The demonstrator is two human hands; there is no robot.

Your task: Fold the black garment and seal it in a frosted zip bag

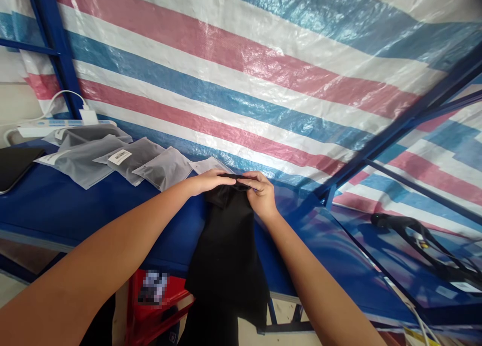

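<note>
A black cloth garment (231, 250) hangs from both hands, its lower part draping over the front edge of the blue table (169, 235). My left hand (211, 181) pinches the garment's folded top edge from the left. On the other side, my right hand (260, 193) grips the same edge between thumb and fingers, close to the left fingertips. What kind of garment it is cannot be made out. Just left of my left hand lies a frosted plastic bag (165, 167) with something dark inside; a pale bag (211, 164) is partly hidden behind that hand.
More frosted bags, one with a barcode label (119, 157), lie along the table's back left. Behind them is a power strip (68, 127) with a white plug. A black flat device (17, 167) sits far left, black straps (422, 240) right. A red stool (158, 311) stands below.
</note>
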